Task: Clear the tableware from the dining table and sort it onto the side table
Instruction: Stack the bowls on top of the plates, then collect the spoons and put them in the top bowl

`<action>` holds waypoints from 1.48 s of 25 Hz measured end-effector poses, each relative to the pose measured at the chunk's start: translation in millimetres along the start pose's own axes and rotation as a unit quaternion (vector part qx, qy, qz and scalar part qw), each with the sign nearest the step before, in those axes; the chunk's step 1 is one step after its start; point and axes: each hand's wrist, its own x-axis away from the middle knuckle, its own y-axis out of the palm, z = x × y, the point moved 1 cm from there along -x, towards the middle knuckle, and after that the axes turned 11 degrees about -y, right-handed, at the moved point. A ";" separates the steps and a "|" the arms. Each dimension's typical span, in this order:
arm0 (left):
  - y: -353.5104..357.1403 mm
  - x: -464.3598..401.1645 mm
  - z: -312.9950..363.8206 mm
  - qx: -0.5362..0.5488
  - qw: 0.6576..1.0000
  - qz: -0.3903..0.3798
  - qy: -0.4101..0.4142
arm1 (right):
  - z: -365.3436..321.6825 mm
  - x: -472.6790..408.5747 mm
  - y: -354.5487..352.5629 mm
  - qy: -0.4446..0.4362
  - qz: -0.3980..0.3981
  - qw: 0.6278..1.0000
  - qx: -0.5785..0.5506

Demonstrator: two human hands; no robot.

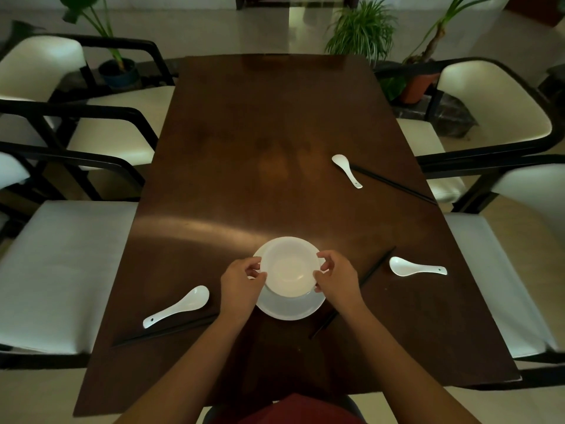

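A white bowl (289, 267) sits over a white plate (290, 309) near the front middle of the dark wooden dining table (244, 148). My left hand (241, 283) grips the bowl's left rim and my right hand (336, 278) grips its right rim. Three white spoons lie on the table: one at the front left (179, 306), one at the right (415, 267), one further back right (347, 170). Black chopsticks lie beside each: front left (165, 330), under my right wrist (376, 267), back right (394, 185). The side table is out of view.
White-cushioned chairs with black frames flank the table, two on the left (61, 270) and two on the right (501, 283). Potted plants (363, 29) stand on the pale floor beyond the table's far end.
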 end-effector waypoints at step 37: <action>-78.6 -23.9 34.1 0.013 0.975 -0.217 -0.034 | -118.8 -49.8 -9.0 -0.131 -0.114 0.985 -0.015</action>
